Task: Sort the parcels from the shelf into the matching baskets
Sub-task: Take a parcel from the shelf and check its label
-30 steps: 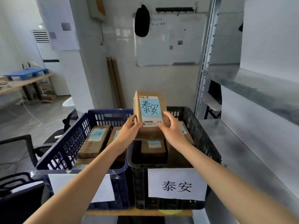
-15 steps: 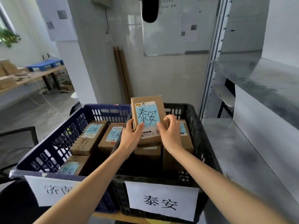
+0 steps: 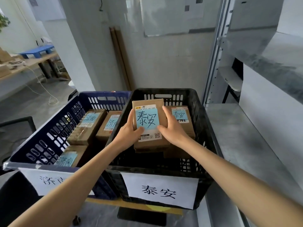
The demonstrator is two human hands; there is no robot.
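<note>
The middle parcel (image 3: 147,126) read 泰安; so did the sign (image 3: 159,190) at six o'clock. Parcels (image 3: 89,123) at nine o'clock read 济南.

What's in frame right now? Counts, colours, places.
black basket: 1, black, right, 泰安 sign
blue basket: 1, dark blue, left of it
held parcel: 1, brown, blue 泰安 note, in black basket
second parcel: 1, brown, 泰安 note, right of it
济南 parcels: 3, brown, in blue basket
shelf: 1, grey metal, right
whiteboard: 1, white, back wall
left hand: grips held parcel's left side
right hand: grips its right side
</note>
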